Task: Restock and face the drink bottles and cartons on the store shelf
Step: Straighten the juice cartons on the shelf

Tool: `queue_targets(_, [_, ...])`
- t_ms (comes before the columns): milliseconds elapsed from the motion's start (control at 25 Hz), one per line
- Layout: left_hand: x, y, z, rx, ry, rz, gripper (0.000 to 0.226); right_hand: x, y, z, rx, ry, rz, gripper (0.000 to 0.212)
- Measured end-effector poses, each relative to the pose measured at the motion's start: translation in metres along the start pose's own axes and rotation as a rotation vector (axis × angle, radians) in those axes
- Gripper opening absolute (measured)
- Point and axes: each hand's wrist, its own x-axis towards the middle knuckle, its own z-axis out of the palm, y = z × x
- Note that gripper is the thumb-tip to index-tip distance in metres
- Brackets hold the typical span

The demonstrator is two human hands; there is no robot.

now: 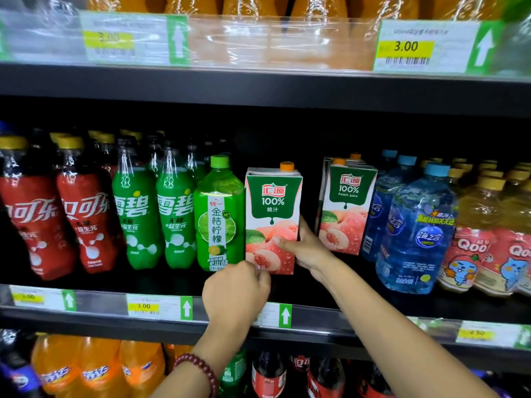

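Along the middle shelf [316, 314], from the left: red cola bottles [83, 222], green soda bottles [175, 219], a lime drink bottle [219, 216] tight against the held peach juice carton [271, 219]. Left hand [235, 288] pinching the carton's lower left corner; right hand [306, 248] wrapped round its right edge, thumb across the front. Dark open gap beside it, then a second peach carton [346, 208], blue water bottles [416, 231], yellow bottles [485, 234] crowding the right end.

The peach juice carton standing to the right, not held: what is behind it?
Behind the unheld peach juice carton, another carton's top and orange cap show. Its body is covered, and anything farther back is hidden in the dark.
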Motion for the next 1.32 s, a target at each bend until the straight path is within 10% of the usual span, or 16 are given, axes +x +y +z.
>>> queue_targets(520, [-0.019,0.053,-0.004,-0.076,-0.102,0.187,0.039,-0.023,-0.070,-0.108,-0.893,0.441,-0.440,0.052])
queue_targets(800, [-0.017,0.057,0.009,-0.012,-0.064,0.165,0.041,0.030,-0.070,-0.112,-1.360,0.471,-0.197,0.077])
queue_targets(1080, [-0.014,0.056,0.014,-0.002,-0.047,0.149,0.044,0.015,-0.063,-0.109,-1.323,0.791,-0.593,0.056])
queue_targets(1320, [-0.017,0.057,0.014,-0.003,-0.023,0.121,0.044,0.005,-0.063,-0.109,-1.110,0.576,-0.467,0.053])
